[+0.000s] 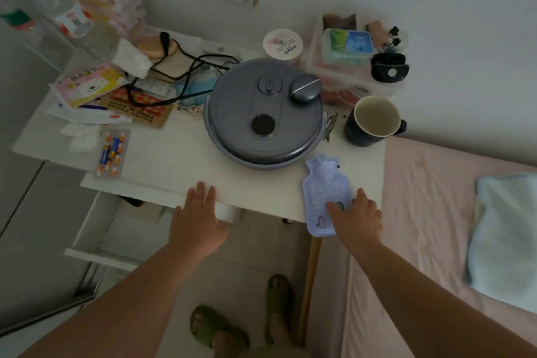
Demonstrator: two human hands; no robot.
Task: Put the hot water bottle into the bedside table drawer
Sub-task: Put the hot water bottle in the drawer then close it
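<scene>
A small lilac hot water bottle [323,183] with cloud prints lies flat on the front right corner of the white bedside table [180,160], its lower end overhanging the edge. My right hand [359,219] rests on the bottle's lower right part, thumb and fingers spread around it. My left hand [197,218] hovers with fingers apart at the table's front edge, just left of a white round knob [228,212]. The drawer front itself is hidden under the tabletop. Below on the left a white pulled-out frame or shelf [96,241] shows.
A large grey round lidded pot [263,113] fills the table's middle. A dark mug [373,120] stands at the right, batteries [112,152], cables and packets at the left, a clear storage box [354,55] at the back. The pink bed [430,212] adjoins on the right.
</scene>
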